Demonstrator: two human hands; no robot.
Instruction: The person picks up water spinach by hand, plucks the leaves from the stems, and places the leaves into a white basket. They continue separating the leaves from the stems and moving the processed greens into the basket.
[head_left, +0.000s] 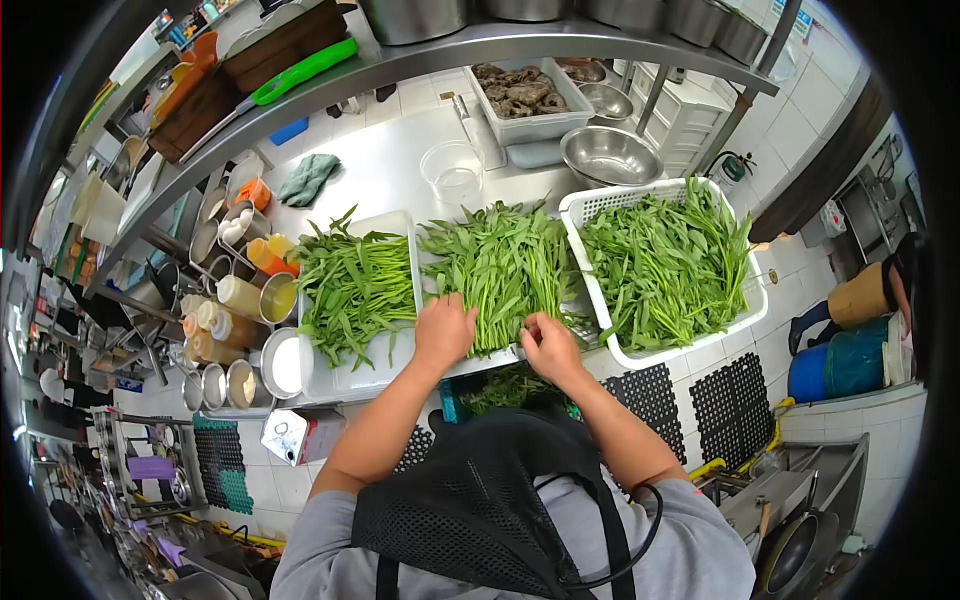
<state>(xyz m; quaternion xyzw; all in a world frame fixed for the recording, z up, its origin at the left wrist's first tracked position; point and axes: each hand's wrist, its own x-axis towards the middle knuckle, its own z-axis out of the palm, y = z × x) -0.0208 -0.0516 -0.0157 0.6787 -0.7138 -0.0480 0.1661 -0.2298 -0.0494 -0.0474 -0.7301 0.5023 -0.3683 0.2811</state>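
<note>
A middle pile of water spinach [500,255], long green stems with narrow leaves, lies between my two hands. My left hand [445,332] is closed at the pile's lower left, with its fingers curled down onto the stems. At the lower right edge, my right hand [550,350] has its fingers bent inward against the greens. The stems inside both hands are mostly hidden. Left of the pile is a white plastic tray [408,255] holding another bunch of water spinach [360,275]. A white perforated basket [578,225] on the right is heaped with more greens [665,265].
A clear round container [452,175], green cloth [310,180] and steel bowl [612,155] stand behind on the steel table. Sauce bottles [240,295] and small bowls crowd the left. A metal shelf [540,48] crosses above. Another person [865,290] is at far right.
</note>
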